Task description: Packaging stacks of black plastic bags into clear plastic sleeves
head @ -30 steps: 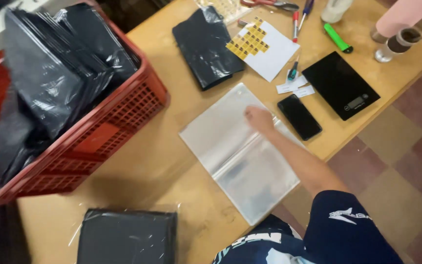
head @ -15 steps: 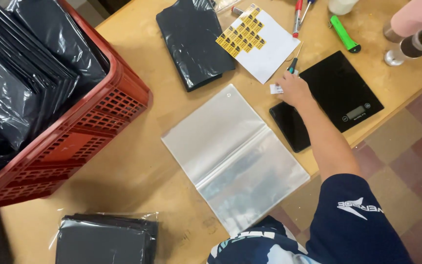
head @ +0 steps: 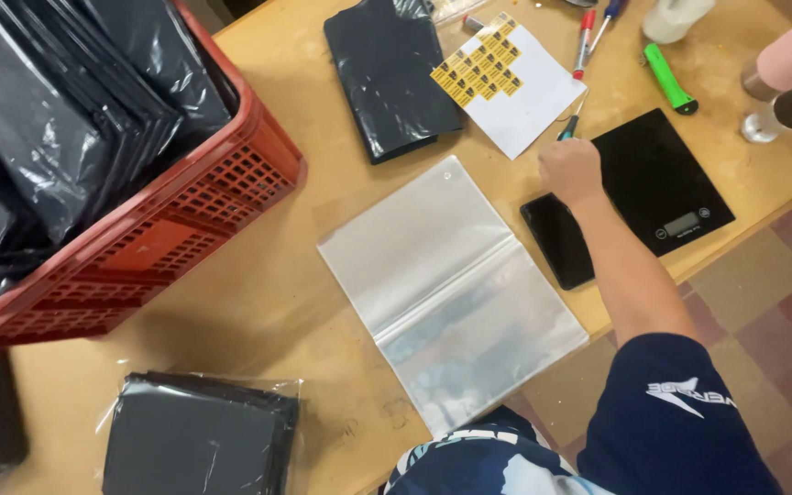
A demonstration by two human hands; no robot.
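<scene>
We see our right hand (head: 570, 170) closed loosely at the far end of a black phone (head: 558, 240), just beside a black kitchen scale (head: 662, 179) on the wooden tabletop (head: 277, 275). A clear plastic bag (head: 451, 293) lies flat near us. A red crate (head: 153, 229) of black packets stands left; a sticker sheet (head: 506, 82) lies beyond the hand.

- Crate (head: 231, 197): red lattice, at the desk's left edge, filled with glossy black bags (head: 66, 101).
- Desk (head: 258, 302): pale tan wood.
- Sticker sheet (head: 520, 87): white, with yellow-and-black stickers.
- Scale (head: 662, 179): black.
- Marker (head: 669, 81): bright green.
- Plastic sleeve (head: 451, 293): clear, greyish.
- Sleeve of the shirt (head: 680, 412): navy with a white mark.
</scene>
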